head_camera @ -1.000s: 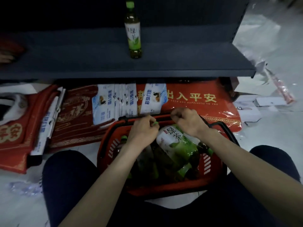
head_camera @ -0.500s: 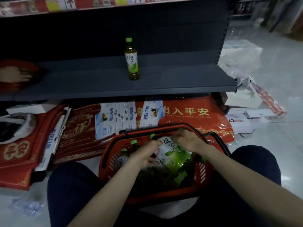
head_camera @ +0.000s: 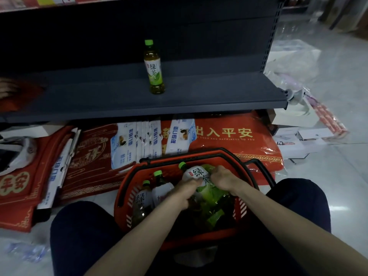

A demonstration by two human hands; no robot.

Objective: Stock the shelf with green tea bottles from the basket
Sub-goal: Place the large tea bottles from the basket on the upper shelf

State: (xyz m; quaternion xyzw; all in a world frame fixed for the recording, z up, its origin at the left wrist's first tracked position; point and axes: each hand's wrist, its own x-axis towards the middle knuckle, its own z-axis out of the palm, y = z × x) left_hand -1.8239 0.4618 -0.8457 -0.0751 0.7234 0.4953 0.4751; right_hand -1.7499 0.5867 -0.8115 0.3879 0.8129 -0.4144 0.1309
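Picking next bottle — step in hand, judged. Shelf (head_camera: 199,100) across upper frame, one green tea bottle (head_camera: 154,70) upright at centre. Red basket (head_camera: 127,188) lower centre, between knees; several bottles inside. Both hands in it: left hand (head_camera: 184,193) and right hand (head_camera: 224,179) curled round labelled bottle (head_camera: 196,173) — white label, green cap, lying tilted. Next: lift clear, stand it beside shelf bottle.

Dim, bluish cast, floor glare right, edges warped
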